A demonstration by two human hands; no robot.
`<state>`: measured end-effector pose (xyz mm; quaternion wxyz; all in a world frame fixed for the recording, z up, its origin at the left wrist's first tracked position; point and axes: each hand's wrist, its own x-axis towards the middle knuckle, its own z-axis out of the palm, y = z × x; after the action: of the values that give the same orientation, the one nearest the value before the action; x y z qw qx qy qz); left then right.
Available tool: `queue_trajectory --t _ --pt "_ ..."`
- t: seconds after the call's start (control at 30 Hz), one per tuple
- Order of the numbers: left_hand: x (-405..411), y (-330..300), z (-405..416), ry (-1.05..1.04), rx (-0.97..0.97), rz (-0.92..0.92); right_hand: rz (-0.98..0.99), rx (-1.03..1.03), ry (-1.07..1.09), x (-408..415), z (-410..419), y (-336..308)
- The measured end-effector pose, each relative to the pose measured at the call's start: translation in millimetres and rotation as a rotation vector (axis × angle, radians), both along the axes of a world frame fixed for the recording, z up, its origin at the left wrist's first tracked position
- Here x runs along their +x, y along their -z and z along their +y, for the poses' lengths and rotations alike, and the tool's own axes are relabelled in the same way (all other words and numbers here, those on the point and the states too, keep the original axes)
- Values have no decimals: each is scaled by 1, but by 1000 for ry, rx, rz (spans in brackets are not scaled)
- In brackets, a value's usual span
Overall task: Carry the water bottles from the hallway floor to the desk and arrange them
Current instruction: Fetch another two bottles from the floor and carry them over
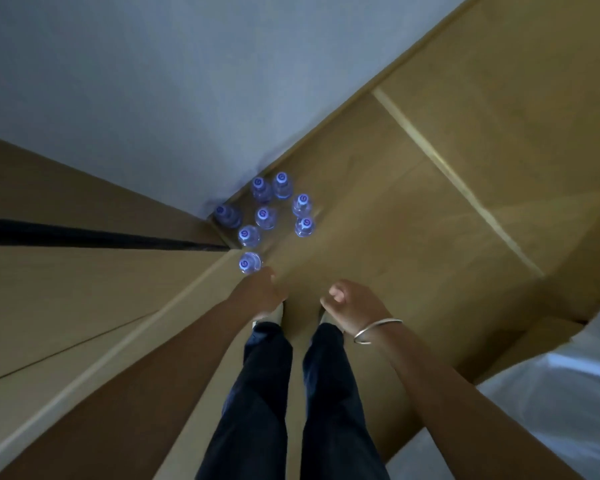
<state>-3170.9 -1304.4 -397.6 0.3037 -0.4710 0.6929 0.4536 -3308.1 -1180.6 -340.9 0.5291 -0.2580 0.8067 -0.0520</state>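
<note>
wooden floor (413, 209), eight upright water bottles (266, 217)

Eight bottles (266, 217) stand on the floor (395, 216). Two hands, left (261, 289) and right (354, 304). One bangle (374, 330).

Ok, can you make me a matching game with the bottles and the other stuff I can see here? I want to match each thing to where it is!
Things:
1. clear plastic water bottles with blue-white caps
2. thin silver metal bangle
3. dark blue trousers
4. left hand

Places:
a. round the right wrist
b. upright on the brown floor in the corner by the pale wall
c. on the two legs
d. just beside the nearest bottle

Pairs: 1-b, 2-a, 3-c, 4-d
</note>
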Motion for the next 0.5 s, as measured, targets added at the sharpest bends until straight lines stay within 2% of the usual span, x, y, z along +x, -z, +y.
queue_trajectory --t 0.33,0.5 --pt "-62 180 4 -144 1 39 87 -39 44 -62 -48 203" --pt "-81 273 -17 -86 -95 18 175 -152 75 -84 -84 289"
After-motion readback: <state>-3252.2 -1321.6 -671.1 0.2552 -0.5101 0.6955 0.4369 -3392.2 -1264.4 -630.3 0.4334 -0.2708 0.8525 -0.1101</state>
